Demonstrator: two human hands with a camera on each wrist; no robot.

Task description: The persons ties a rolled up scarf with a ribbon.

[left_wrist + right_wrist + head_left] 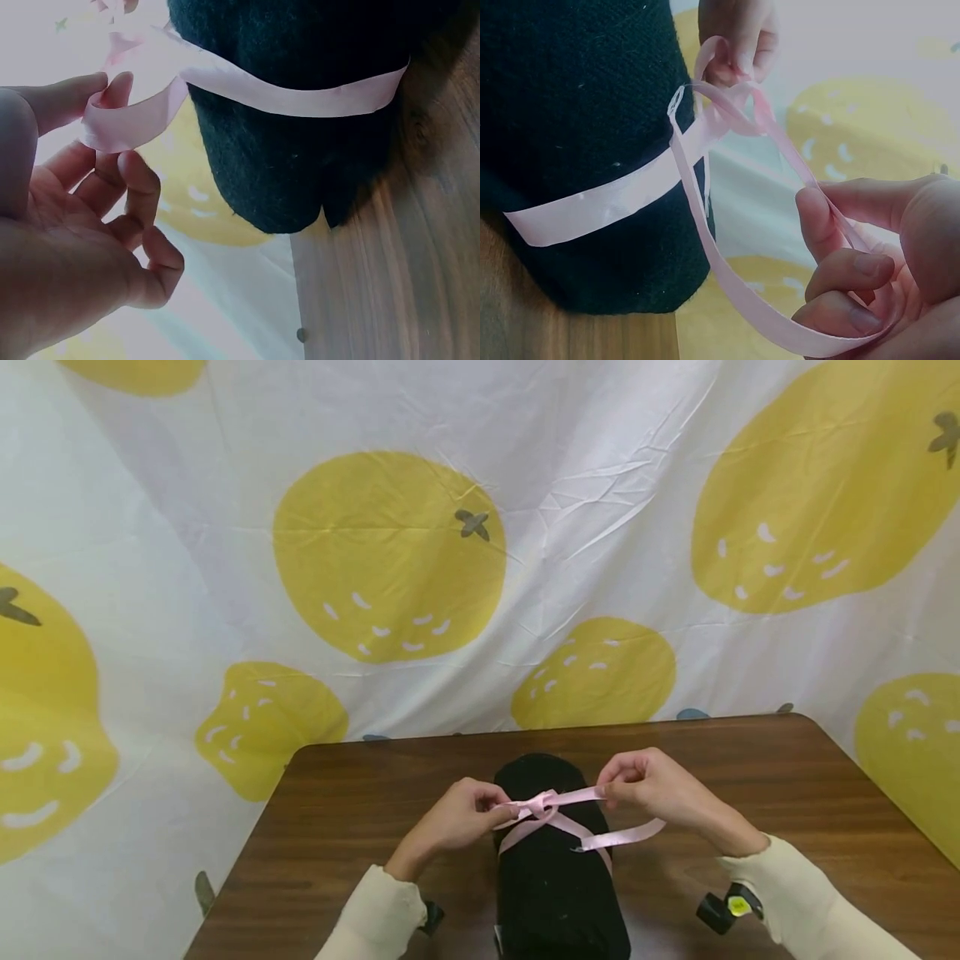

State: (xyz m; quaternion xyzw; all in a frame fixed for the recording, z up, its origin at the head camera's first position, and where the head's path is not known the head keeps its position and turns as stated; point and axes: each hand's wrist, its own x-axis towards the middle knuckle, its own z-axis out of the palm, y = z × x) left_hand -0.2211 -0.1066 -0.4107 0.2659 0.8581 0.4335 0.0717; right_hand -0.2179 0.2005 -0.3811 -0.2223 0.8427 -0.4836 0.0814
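Observation:
A long black fabric-covered form [558, 893] with a rounded far end lies on the table between both hands. Pink ribbon [538, 804] wraps around it and crosses on top, where a knot sits. On the knot's left side, my left hand [459, 814] pinches a fold of the ribbon [135, 124] between thumb and index finger. My right hand [663, 789] pinches the ribbon on the other side, and that stretch runs nearly straight to the knot. From the right hand [900, 262] a loose tail [757, 307] curves back over the form.
The brown wooden table [360, 827] has a rounded far edge. Behind it hangs a white cloth [420, 710] printed with yellow fruit. Black wrist-worn devices [716, 912] show below the cream sleeves [810, 893].

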